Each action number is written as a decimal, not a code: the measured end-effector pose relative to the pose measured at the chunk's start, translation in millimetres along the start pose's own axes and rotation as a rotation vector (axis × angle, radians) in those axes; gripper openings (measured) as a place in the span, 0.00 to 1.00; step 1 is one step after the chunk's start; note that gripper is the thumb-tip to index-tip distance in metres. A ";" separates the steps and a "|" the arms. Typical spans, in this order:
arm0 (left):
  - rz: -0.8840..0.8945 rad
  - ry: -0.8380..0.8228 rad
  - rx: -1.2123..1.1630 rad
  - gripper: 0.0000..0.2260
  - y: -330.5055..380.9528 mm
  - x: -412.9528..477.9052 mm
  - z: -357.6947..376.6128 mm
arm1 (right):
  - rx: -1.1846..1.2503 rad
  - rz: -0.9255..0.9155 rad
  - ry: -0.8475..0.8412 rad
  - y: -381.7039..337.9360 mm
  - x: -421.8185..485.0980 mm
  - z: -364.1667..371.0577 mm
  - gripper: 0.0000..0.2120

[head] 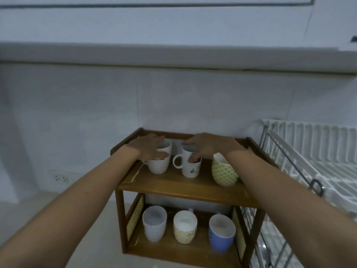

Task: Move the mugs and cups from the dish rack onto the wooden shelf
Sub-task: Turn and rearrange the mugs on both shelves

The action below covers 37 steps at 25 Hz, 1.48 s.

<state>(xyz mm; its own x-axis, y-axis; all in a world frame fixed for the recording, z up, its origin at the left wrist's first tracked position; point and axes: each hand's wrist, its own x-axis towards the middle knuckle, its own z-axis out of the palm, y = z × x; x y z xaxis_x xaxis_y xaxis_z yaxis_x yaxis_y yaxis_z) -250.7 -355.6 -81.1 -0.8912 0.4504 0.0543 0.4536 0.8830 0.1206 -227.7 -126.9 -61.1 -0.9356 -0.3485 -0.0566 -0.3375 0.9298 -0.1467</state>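
Observation:
A two-tier wooden shelf (173,185) stands against the wall. On its top tier my left hand (148,147) grips the rim of a white mug (159,164), and my right hand (206,146) grips a white mug with a small print (190,168), its handle pointing left. A green-patterned cup (224,172) stands at the top tier's right end, beside my right wrist. The lower tier holds a white cup (154,224), a cream patterned cup (184,227) and a blue mug (221,234). The white dish rack (313,151) on the right shows no mugs.
The shelf sits on a pale counter (87,219) with the white tiled wall (116,105) right behind it. A wall socket (60,178) is low at the left. The dish rack's metal frame (301,171) stands close to the shelf's right side.

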 end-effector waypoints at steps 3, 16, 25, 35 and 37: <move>0.030 0.059 0.053 0.31 5.7 0.7 -2.9 | 0.016 0.066 0.087 2.4 -2.5 6.6 0.41; 0.200 0.035 -0.044 0.31 91.7 14.6 0.2 | -0.160 0.493 -0.155 15.2 -66.7 -14.6 0.42; 0.194 0.035 -0.034 0.23 94.7 23.1 17.4 | -0.133 0.327 -0.243 27.0 -68.9 -18.4 0.45; 0.172 0.030 -0.070 0.32 89.8 15.9 13.7 | -0.030 0.333 -0.164 28.4 -76.4 -10.4 0.29; 0.107 0.133 -0.188 0.32 70.3 9.7 0.7 | 0.089 0.286 -0.010 26.5 -69.2 -9.1 0.25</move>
<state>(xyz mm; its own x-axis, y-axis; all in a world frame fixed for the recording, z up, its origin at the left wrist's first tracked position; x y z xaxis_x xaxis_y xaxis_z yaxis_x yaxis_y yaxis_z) -227.4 -289.0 -72.8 -0.8370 0.5074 0.2048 0.5470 0.7857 0.2890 -172.8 -77.0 -52.1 -0.9902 -0.0759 -0.1176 -0.0500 0.9766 -0.2092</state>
